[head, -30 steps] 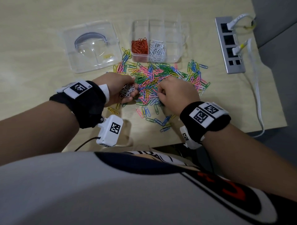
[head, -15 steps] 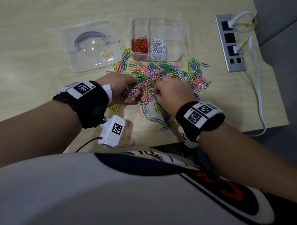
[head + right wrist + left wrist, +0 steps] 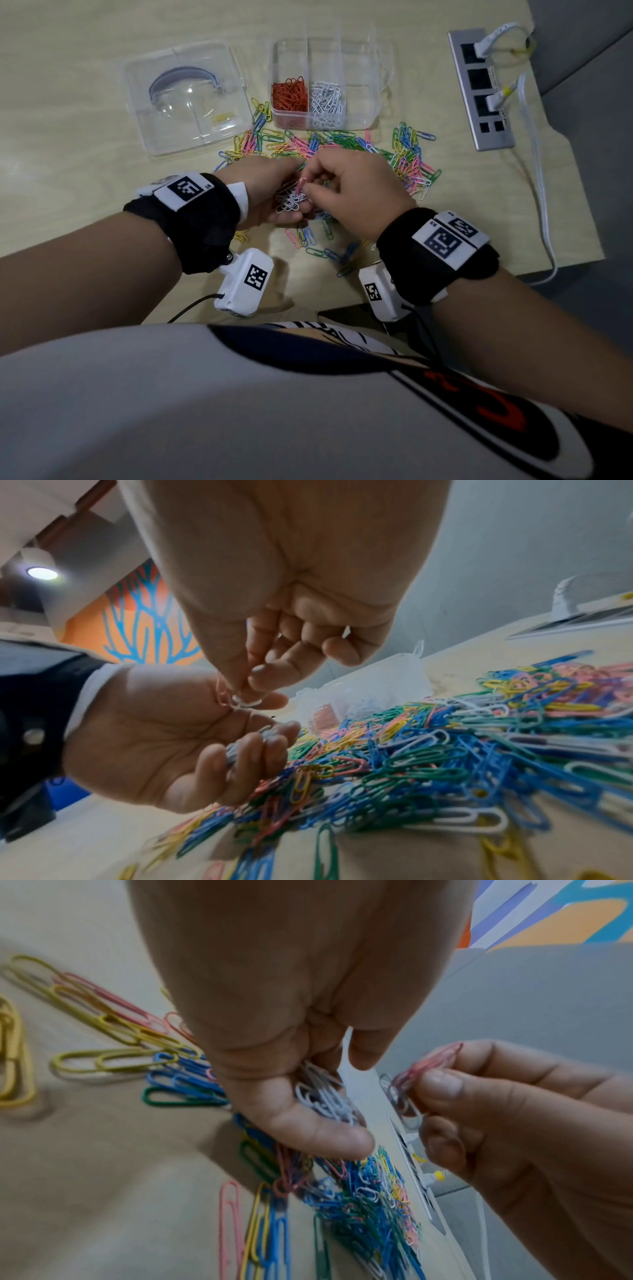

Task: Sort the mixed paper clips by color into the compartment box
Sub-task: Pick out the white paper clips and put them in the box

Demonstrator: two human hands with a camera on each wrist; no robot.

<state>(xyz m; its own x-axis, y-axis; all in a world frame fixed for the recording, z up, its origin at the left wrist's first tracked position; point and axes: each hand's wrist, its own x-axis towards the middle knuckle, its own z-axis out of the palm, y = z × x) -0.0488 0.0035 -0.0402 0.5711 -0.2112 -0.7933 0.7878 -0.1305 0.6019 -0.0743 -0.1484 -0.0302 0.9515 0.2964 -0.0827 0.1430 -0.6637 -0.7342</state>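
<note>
- Near the worktop's [image 3: 68,85] front edge, over the mixed pile [image 3: 359,150]: both hands meet, just touching.
- Left hand [image 3: 263,192] cupped palm-up, fingers curled round a bunch of white clips [image 3: 325,1096].
- Right hand [image 3: 356,192] pinches a pink clip [image 3: 428,1066] tangled with a white one, long axis roughly upright, just right of the cupped bunch.
- Compartment box [image 3: 373,51] lies straight ahead, past the pile toward the back edge; white section [image 3: 327,99] beside orange [image 3: 289,96].
- Judgement: pink needs separating first.

The mixed pile [image 3: 346,147] lies partly hidden under both hands — its far clips [image 3: 387,1218] blur together.
</note>
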